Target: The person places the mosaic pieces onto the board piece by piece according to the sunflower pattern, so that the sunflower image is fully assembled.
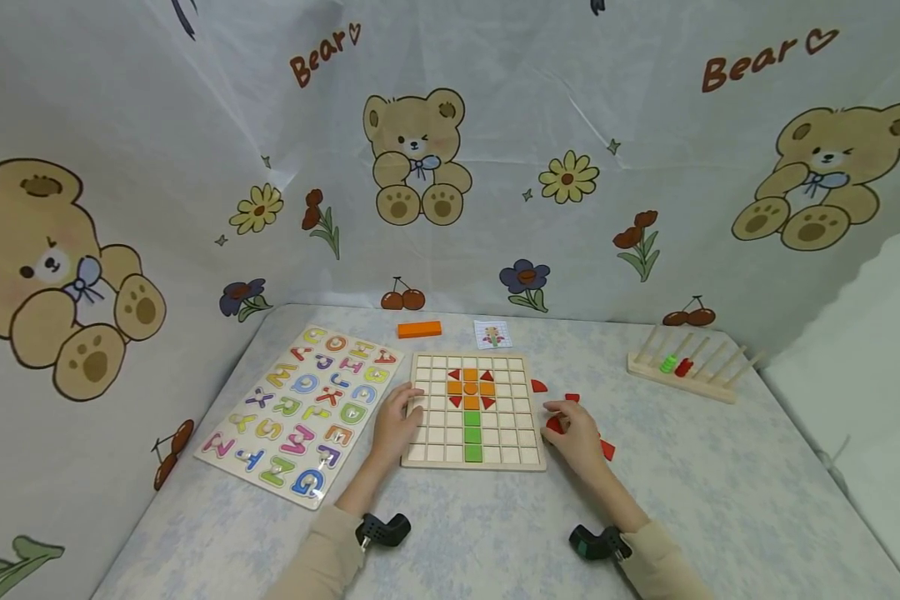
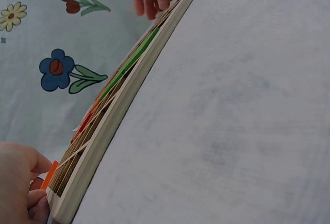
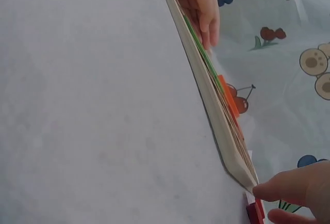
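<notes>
A wooden grid board (image 1: 437,427) lies flat in the middle. Orange squares (image 1: 471,375), red triangles (image 1: 487,402) and a column of green squares (image 1: 472,436) form a pattern on it. My left hand (image 1: 397,422) rests at the board's left edge, fingers loosely bent over the rim; in the left wrist view that hand (image 2: 23,182) is at the corner. At the right edge is my right hand (image 1: 576,437), thumb and fingers apart, with a red piece (image 1: 555,425) by its fingertips. The right wrist view shows its thumb (image 3: 281,185) close to the board's corner.
An alphabet puzzle board (image 1: 300,417) lies left. Behind the grid are an orange bar (image 1: 419,330) and a small pattern card (image 1: 492,334). More red pieces (image 1: 607,450) lie around the right hand. A peg rack (image 1: 682,379) with green and red rings stands far right.
</notes>
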Available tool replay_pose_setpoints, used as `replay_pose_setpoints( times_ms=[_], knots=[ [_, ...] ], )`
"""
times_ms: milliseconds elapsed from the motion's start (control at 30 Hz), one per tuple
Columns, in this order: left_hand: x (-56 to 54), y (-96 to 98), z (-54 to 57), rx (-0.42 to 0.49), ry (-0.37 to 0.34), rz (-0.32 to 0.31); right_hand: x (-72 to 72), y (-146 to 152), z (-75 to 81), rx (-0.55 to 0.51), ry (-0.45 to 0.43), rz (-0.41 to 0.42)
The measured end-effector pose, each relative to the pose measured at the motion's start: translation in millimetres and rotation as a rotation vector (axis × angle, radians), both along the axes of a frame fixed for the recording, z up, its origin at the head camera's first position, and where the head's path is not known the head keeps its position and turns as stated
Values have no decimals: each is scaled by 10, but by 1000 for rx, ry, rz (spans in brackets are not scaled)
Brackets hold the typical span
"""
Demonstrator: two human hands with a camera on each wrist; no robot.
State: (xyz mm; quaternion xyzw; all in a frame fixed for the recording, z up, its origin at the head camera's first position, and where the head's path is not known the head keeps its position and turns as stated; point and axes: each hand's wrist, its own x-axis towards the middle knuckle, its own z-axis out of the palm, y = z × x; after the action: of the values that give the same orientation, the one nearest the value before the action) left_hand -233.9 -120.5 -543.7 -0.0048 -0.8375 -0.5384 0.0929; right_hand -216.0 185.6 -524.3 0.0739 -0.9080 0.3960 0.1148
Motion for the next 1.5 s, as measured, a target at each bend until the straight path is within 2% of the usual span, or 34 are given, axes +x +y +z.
replay_pose_setpoints(
  times_ms=[267, 567, 700, 867, 1133, 1500],
  knots=[
    [14, 4, 1, 9, -7, 1, -41, 66, -50, -15, -66, -12],
    [8, -9, 5, 2, -7, -2, -39, 15, -22, -58, -55, -8],
    [9, -19, 5, 5, 8, -5, -35, -93, 35, -97, -49, 53],
    [14, -14, 4, 15, -13, -4, -50, -280, 47, -88, -34, 111],
    [11, -2, 0, 20, -6, -2, -58, -584, 100, -134, -49, 158],
    [16, 1, 23, 8, 6, 2, -124, -793, 77, -79, -41, 187]
  ],
)
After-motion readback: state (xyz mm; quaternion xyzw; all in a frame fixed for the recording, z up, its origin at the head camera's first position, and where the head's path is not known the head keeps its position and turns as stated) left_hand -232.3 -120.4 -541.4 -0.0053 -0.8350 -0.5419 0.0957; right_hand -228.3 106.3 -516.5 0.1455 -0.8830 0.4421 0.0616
